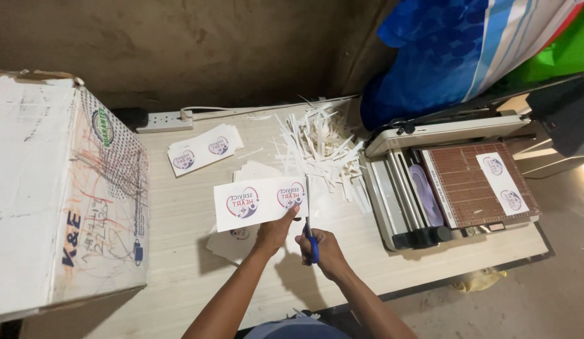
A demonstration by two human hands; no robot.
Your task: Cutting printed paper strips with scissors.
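Currently, work in hand: the person is trimming a printed white sheet (260, 202) with blue-handled scissors (309, 235); the blades are running up along the sheet's right edge, so this cut is looking partly made rather than finished.
Left hand: the left hand (274, 231) is holding the sheet from below, its fingers (291, 215) pinching the near right corner; the sheet is hanging just above the middle of the tabletop (185, 251).
Right hand: the right hand (326, 251) is gripping the scissors, fingers curled closed through the handles.
Done so far: a small stack of trimmed printed cards (203, 149) is lying to the far left, near a white power strip (165, 120); a heap of thin paper offcuts (323, 150) is piling up on the far side, which suggests many cuts are already behind.
Left to do: loose white sheets (232, 242) are waiting under the left hand, how many I cannot tell; one printed strip (500, 183) is lying on the paper trimmer (455, 182) at the right, seemingly uncut.
Counts: two round emblems showing on the held sheet; two on the top card of the stack; two on the strip; one pair of scissors; one trimmer; one cardboard box (59, 194) standing at the left.
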